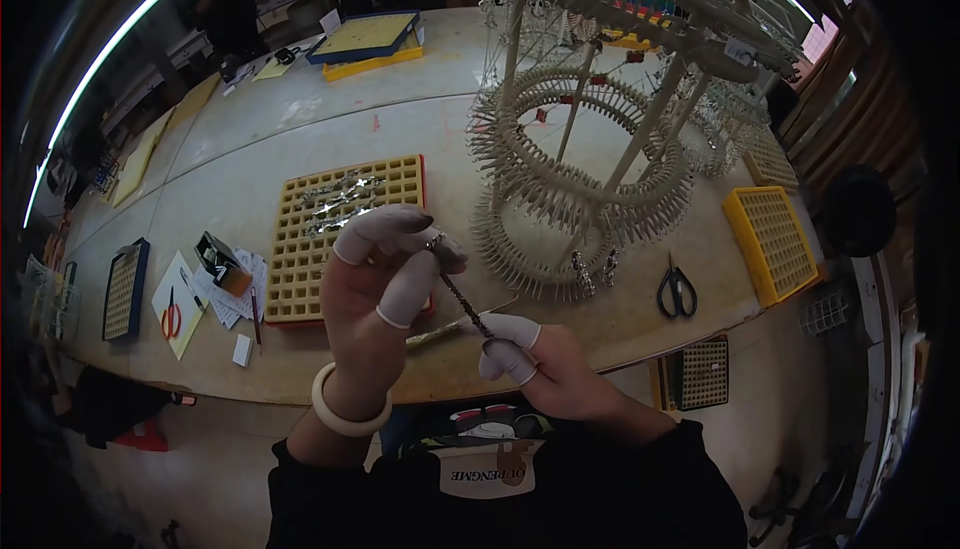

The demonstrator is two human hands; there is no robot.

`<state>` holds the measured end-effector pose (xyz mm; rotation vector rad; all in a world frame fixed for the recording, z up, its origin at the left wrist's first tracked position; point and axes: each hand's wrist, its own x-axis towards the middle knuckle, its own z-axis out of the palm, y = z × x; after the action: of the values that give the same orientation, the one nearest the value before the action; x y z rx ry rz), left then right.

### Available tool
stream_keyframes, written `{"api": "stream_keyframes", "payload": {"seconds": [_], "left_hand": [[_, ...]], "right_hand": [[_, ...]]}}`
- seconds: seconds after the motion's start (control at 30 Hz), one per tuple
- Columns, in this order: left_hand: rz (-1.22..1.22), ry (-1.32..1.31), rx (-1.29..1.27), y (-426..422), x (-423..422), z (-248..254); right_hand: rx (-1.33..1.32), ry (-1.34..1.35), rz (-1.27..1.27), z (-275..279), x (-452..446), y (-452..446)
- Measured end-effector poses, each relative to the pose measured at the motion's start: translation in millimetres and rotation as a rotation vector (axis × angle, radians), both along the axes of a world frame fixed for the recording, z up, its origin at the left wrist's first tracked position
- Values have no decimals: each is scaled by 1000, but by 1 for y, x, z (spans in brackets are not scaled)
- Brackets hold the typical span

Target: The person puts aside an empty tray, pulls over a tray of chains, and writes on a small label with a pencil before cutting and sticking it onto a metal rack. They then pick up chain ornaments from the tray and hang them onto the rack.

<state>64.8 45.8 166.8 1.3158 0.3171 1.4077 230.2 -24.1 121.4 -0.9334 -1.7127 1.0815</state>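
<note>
Between my two hands a thin dark beaded chain [463, 301] is stretched on a slant over the table's front edge. My left hand [385, 274], with white finger cots and a cream bangle on the wrist, pinches its upper end, where a small shiny piece shows. Its lower end is pinched in my right hand [530, 357], also in white finger cots. Behind my left hand a yellow grid tray [297, 279] with a red edge holds several silvery ornaments [340, 199]. A thin pale rod [440, 332] lies on the table behind the chain.
A tall rack with coiled rings [600, 189] stands right of centre, hung with chains. Black-handled scissors [677, 291] and a yellow tray [740, 229] lie at the right. Red scissors [171, 321], a dark box [222, 264], papers and a blue-edged tray [140, 249] lie left.
</note>
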Motion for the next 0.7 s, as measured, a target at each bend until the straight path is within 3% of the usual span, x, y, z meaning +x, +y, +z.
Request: {"api": "stream_keyframes", "payload": {"seconds": [0.1,0.17,0.23,0.3,0.37,0.43,0.53,0.6,0.7], "left_hand": [[100,-91,-60,8,3,-2],[90,-252,-231,16,-1,-3],[19,-307,-270,21,-1,-6],[-73,-324,-485,23,5,-15],[-144,-368,-537,24,12,-27],[-128,-187,-671,21,20,-38],[-268,-76,-678,6,33,-52],[-320,19,-642,-3,36,-54],[-382,214,-528,-9,35,-58]], "right_hand": [[65,-65,-103,8,8,-7],[55,-63,-157,13,14,-10],[-19,346,-139,16,23,-13],[3,430,-83,28,32,-9],[119,752,115,42,42,-3],[90,848,151,55,50,4],[84,945,128,66,52,16],[33,977,287,73,56,20],[59,901,242,73,58,21]]}}
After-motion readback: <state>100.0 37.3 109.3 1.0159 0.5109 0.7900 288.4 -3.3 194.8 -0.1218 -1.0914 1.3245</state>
